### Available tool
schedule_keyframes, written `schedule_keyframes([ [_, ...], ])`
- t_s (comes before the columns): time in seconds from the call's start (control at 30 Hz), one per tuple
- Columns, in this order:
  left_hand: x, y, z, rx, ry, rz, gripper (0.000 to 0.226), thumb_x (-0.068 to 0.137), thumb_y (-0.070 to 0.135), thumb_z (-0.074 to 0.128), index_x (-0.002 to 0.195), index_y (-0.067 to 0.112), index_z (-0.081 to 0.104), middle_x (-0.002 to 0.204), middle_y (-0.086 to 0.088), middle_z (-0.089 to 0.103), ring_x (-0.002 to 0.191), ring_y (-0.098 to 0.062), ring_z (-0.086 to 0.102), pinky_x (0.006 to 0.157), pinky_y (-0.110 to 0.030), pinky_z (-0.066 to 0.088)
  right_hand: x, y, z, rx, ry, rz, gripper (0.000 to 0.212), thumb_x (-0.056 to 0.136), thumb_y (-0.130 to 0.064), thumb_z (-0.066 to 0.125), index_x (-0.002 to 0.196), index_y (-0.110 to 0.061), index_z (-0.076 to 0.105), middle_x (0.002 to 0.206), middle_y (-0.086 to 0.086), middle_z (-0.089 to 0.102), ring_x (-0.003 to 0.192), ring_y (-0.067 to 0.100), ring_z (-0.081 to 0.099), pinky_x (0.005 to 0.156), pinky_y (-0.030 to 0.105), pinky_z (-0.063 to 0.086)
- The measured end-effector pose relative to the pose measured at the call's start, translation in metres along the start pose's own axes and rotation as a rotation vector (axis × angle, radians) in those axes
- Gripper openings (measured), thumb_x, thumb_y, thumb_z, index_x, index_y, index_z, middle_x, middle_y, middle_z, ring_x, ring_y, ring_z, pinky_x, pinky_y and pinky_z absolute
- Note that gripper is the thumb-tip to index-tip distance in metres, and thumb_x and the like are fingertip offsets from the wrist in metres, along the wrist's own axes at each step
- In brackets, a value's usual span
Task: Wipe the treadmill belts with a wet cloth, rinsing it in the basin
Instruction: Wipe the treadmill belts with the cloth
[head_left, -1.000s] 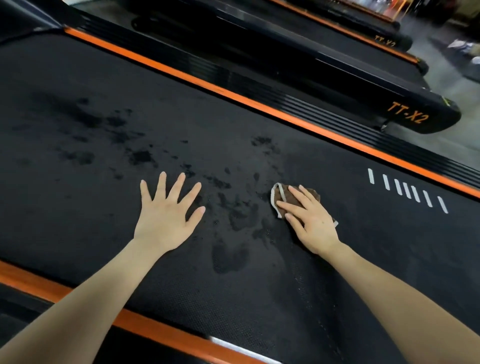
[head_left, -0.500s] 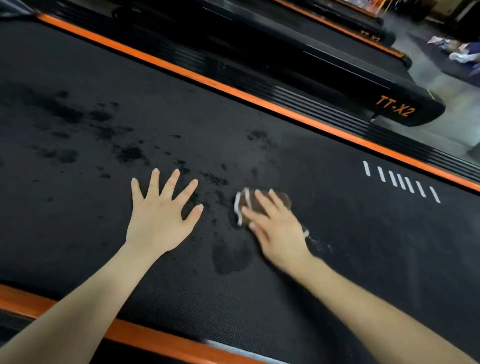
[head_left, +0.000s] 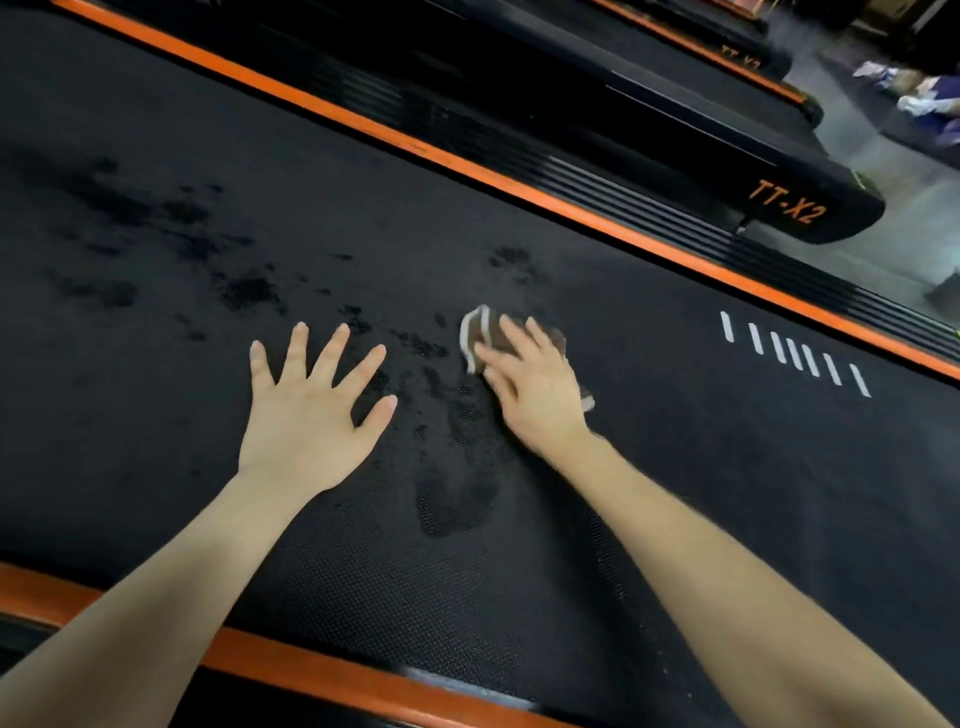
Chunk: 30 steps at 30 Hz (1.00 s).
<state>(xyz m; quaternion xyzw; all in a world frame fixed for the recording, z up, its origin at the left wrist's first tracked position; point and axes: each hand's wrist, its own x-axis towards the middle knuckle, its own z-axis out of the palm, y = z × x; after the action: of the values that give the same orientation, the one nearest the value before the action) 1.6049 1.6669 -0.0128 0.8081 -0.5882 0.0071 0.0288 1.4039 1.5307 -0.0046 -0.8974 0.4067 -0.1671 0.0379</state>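
The black treadmill belt (head_left: 675, 467) fills the view, with dark wet patches across its left and middle. A small brown cloth with a pale edge (head_left: 480, 332) lies flat on the belt near the middle. My right hand (head_left: 535, 395) presses down on the cloth, fingers laid over it, hiding most of it. My left hand (head_left: 306, 415) rests flat on the belt to the left, fingers spread, holding nothing. No basin is in view.
Orange side rails run along the far edge (head_left: 467, 166) and the near edge (head_left: 311, 670) of the belt. White stripe marks (head_left: 795, 353) are printed at the right. A second treadmill marked TT-X2 (head_left: 784, 208) stands beyond, then grey floor (head_left: 904, 228).
My right hand has slid the cloth leftward across the belt, toward my left hand. The left hand has stayed planted. The view has shifted a little.
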Motion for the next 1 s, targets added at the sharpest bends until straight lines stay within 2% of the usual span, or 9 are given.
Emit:
schedule_keyframes([
  [0.07,-0.001,0.000,-0.001,-0.008,-0.010,-0.003,0.075,0.081,0.069,-0.008,0.149,0.042,0.007,0.160,0.000,0.006,0.146,-0.034,-0.001,0.114,-0.059,0.000,-0.061,-0.017,-0.014,0.064,-0.020,-0.149,0.033,0.093,-0.031,0.046,0.118,-0.024,0.066,0.142,0.008,0.048,0.136,0.037,0.035,0.102,0.059,0.038],
  [0.17,-0.001,-0.001,-0.003,-0.011,-0.015,0.006,0.073,0.083,0.069,-0.005,0.149,0.041,0.008,0.160,0.000,0.007,0.146,-0.034,-0.001,0.114,-0.059,0.001,-0.133,-0.021,-0.041,0.131,-0.167,-0.305,0.032,0.098,-0.036,0.044,0.124,-0.029,0.062,0.149,0.001,0.039,0.143,0.028,0.024,0.110,0.053,0.031],
  [0.27,0.001,0.000,-0.002,-0.008,-0.012,0.005,0.072,0.085,0.069,0.000,0.149,0.041,0.015,0.159,-0.002,0.013,0.145,-0.035,0.004,0.113,-0.060,0.003,-0.118,-0.001,-0.043,0.120,-0.176,-0.413,0.033,0.099,-0.040,0.042,0.122,-0.031,0.063,0.147,0.000,0.041,0.142,0.024,0.028,0.108,0.053,0.033],
  [0.37,0.000,0.001,-0.001,-0.008,-0.013,0.004,0.072,0.085,0.070,0.002,0.148,0.040,0.018,0.158,-0.002,0.017,0.145,-0.035,0.007,0.113,-0.060,0.004,-0.055,0.007,-0.022,0.047,-0.079,-0.193,0.040,0.098,-0.046,0.034,0.117,-0.031,0.066,0.142,0.003,0.049,0.136,0.028,0.038,0.102,0.064,0.034],
  [0.43,0.000,0.000,-0.002,-0.014,-0.014,0.002,0.074,0.082,0.071,-0.002,0.148,0.042,0.014,0.159,0.000,0.013,0.145,-0.034,0.004,0.113,-0.059,0.003,-0.039,0.002,-0.014,0.033,-0.027,-0.003,0.039,0.095,-0.045,0.037,0.115,-0.031,0.067,0.141,0.004,0.050,0.137,0.030,0.037,0.100,0.062,0.037],
  [0.6,0.000,-0.004,-0.004,-0.005,-0.043,0.000,0.077,0.077,0.073,-0.012,0.148,0.045,0.001,0.160,0.004,0.003,0.146,-0.031,-0.001,0.115,-0.056,0.001,-0.129,0.037,-0.045,-0.016,-0.062,-0.109,0.036,0.098,-0.042,0.038,0.122,-0.031,0.063,0.146,0.002,0.043,0.141,0.026,0.029,0.104,0.052,0.038],
  [0.77,-0.001,-0.001,-0.007,0.013,-0.071,-0.017,0.069,0.085,0.070,-0.001,0.149,0.044,0.002,0.160,0.003,0.002,0.146,-0.031,-0.002,0.114,-0.057,0.001,-0.203,0.102,-0.089,-0.056,-0.049,0.218,0.042,0.097,-0.049,0.032,0.125,-0.033,0.059,0.146,0.004,0.043,0.142,0.024,0.025,0.101,0.055,0.041],
  [0.9,-0.002,0.001,-0.009,0.022,-0.078,-0.016,0.069,0.085,0.068,0.002,0.149,0.042,0.004,0.160,0.001,0.003,0.145,-0.033,-0.002,0.113,-0.059,0.001,-0.142,0.069,-0.064,-0.057,-0.024,0.222,0.041,0.094,-0.041,0.037,0.116,-0.027,0.068,0.135,0.013,0.054,0.132,0.041,0.039,0.092,0.061,0.044],
  [1.0,-0.002,0.000,-0.009,0.020,-0.084,-0.013,0.070,0.084,0.069,0.000,0.149,0.042,0.004,0.160,0.001,0.004,0.146,-0.032,-0.002,0.113,-0.059,0.001,-0.093,0.007,-0.033,-0.021,0.001,0.065,0.039,0.092,-0.042,0.039,0.112,-0.028,0.070,0.134,0.013,0.056,0.130,0.043,0.042,0.096,0.063,0.040],
])
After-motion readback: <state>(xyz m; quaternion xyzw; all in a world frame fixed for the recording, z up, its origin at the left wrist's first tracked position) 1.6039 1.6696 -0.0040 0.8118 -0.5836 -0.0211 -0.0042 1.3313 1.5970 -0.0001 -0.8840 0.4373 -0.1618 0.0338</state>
